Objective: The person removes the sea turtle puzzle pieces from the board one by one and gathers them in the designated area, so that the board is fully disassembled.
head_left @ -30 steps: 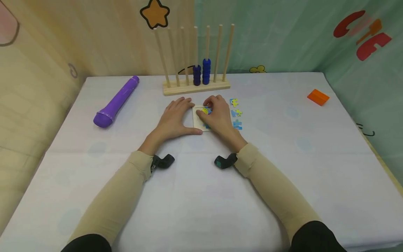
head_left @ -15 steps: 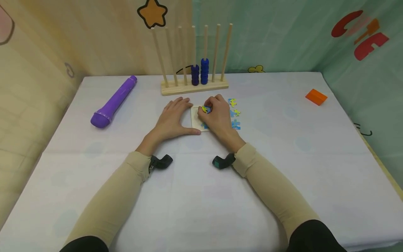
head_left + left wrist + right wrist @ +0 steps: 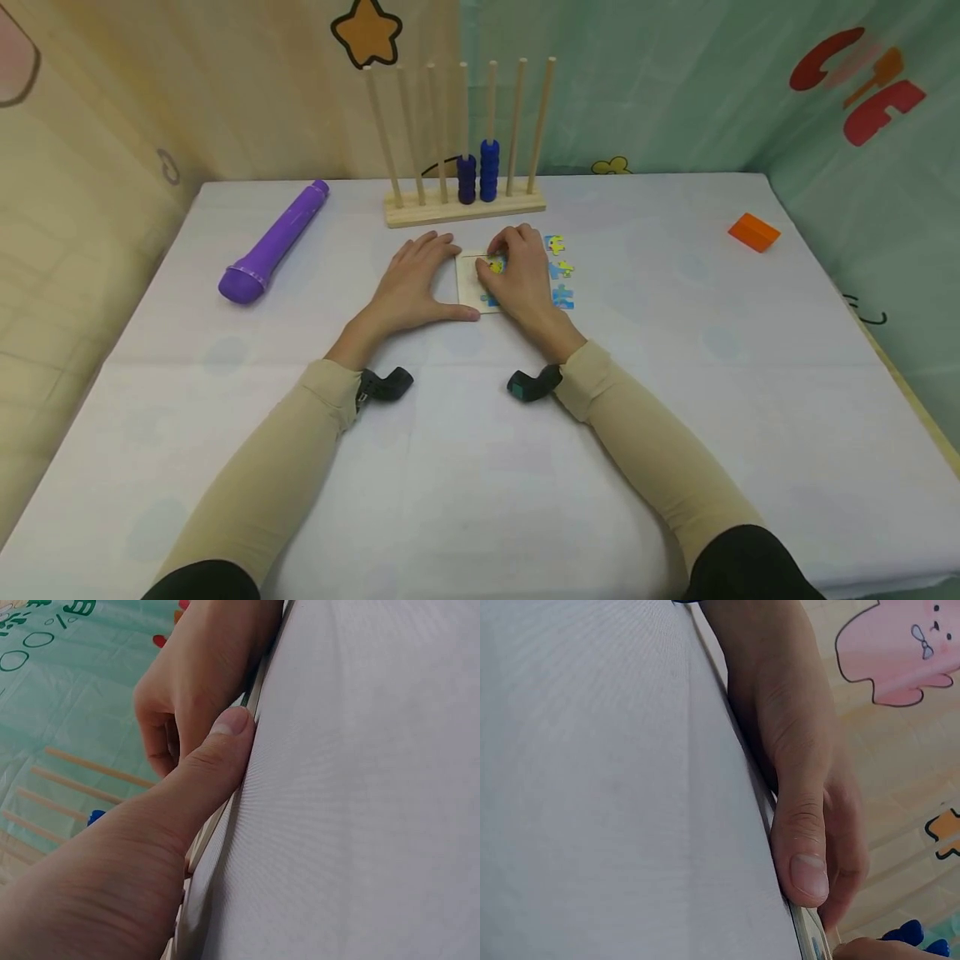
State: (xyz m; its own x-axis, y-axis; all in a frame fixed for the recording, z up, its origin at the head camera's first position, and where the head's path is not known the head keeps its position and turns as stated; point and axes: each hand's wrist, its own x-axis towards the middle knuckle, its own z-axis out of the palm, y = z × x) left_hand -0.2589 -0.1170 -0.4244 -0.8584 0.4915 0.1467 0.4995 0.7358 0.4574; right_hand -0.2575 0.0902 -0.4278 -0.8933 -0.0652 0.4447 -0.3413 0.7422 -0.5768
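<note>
A small pale wooden puzzle board [image 3: 468,283] lies on the white table between both hands. My left hand [image 3: 411,287] rests at its left side, fingers spread and thumb along the near edge; in the left wrist view that thumb [image 3: 217,754] lies against the board's edge. Over the board, my right hand [image 3: 525,271] pinches a blue-and-yellow puzzle piece [image 3: 497,265] between thumb and curled fingers, partly hiding it. A blue piece [image 3: 491,301] shows at the board's near edge. Right of the hand lie loose puzzle pieces [image 3: 562,297] in a column.
Behind the hands stands a wooden peg rack [image 3: 465,215] with dark blue beads [image 3: 489,171] on two pegs. A purple toy microphone [image 3: 277,242] lies at the left. An orange block [image 3: 754,232] sits at the far right. Printed curtains [image 3: 675,83] hang behind the table.
The piece under my right fingers has shifted and turned slightly over the board, and my right thumb has moved slightly right. My left hand has stayed in place.
</note>
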